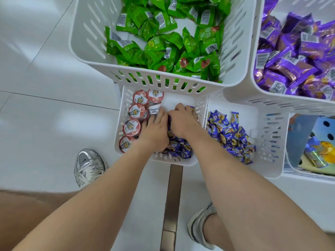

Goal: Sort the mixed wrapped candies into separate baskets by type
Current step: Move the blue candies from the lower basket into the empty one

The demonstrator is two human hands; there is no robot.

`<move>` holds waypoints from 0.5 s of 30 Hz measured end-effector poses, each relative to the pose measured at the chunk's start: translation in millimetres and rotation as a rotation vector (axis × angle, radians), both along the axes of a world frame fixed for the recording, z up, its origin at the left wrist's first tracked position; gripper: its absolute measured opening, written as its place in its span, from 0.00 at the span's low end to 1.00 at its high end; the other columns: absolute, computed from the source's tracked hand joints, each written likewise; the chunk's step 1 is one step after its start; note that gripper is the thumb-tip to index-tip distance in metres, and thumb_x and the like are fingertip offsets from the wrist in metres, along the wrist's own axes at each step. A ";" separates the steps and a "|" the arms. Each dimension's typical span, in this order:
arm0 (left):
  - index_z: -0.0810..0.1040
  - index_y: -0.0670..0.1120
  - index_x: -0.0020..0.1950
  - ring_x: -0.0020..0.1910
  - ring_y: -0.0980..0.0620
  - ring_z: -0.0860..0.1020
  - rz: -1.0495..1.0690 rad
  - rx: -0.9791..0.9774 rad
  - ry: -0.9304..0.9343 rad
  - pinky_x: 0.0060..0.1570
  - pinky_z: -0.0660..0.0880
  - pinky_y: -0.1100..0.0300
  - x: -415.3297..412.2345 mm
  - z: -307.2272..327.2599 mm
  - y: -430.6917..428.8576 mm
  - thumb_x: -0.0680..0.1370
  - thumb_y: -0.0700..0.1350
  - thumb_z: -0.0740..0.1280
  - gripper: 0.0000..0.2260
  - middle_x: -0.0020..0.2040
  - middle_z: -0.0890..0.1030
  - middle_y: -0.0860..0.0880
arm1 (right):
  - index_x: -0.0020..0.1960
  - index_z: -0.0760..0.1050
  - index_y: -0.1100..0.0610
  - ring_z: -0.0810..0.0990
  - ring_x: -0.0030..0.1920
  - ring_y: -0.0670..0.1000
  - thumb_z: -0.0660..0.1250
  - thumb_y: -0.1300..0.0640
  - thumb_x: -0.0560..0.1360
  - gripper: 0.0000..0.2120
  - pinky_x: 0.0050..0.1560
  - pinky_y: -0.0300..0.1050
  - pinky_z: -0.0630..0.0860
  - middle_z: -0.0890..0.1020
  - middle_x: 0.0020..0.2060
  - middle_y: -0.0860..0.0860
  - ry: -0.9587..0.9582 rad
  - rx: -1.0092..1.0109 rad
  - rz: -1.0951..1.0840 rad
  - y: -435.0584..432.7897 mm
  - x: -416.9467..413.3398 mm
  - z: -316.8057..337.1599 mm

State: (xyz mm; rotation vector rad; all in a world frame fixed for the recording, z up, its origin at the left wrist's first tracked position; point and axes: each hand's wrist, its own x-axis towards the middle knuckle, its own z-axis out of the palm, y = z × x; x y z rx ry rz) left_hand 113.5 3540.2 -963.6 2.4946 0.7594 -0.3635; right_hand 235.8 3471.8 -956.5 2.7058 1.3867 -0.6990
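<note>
Fingers (155, 116) of the left hand (154, 132) lie nearly straight and close together, tips down beside a small cup tipped on its side. Those of the right hand (183, 124) are bent at the knuckles and seem curled round a clump of blue-wrapped candies (179, 147), though blur and the hand itself hide the tips. Both hands are inside the small white slotted basket (120, 127), almost touching each other.

The candies under them are small twists in shiny blue-violet foil with yellow and orange patches. They are heaped along the right and near side of this basket. More of the same kind (230, 136) lie in the neighbouring basket (270, 142), just to the right. Their print is too small to read.

Along the left side of the small basket sit round cups (131, 126) with red-and-white lids showing a tiger's face.

Beyond, a large white basket (87, 33) holds green packets (172, 38) with white barcode panels. Another (272, 104) holds purple packets (299, 55), also barcoded.
</note>
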 end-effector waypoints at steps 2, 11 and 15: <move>0.63 0.46 0.76 0.73 0.39 0.69 -0.029 -0.008 -0.043 0.66 0.71 0.41 4.0 0.5 10.1 0.76 0.35 0.62 0.28 0.83 0.53 0.44 | 0.70 0.73 0.52 0.64 0.71 0.65 0.65 0.48 0.77 0.22 0.75 0.66 0.58 0.69 0.67 0.57 -0.003 -0.028 0.011 -3.7 -10.9 1.8; 0.75 0.42 0.58 0.53 0.40 0.80 0.106 0.012 -0.195 0.48 0.77 0.49 -8.9 9.1 -7.2 0.73 0.29 0.63 0.16 0.54 0.81 0.42 | 0.75 0.67 0.49 0.69 0.69 0.66 0.68 0.46 0.78 0.27 0.64 0.62 0.70 0.69 0.66 0.57 -0.114 -0.124 0.071 -16.9 -36.2 -1.3; 0.71 0.43 0.72 0.59 0.39 0.80 0.162 -0.094 -0.220 0.56 0.78 0.48 -14.7 10.7 -8.5 0.73 0.29 0.64 0.27 0.60 0.82 0.40 | 0.72 0.68 0.51 0.79 0.58 0.65 0.67 0.60 0.79 0.22 0.47 0.53 0.73 0.73 0.63 0.59 -0.140 0.046 -0.005 -22.7 -32.4 6.7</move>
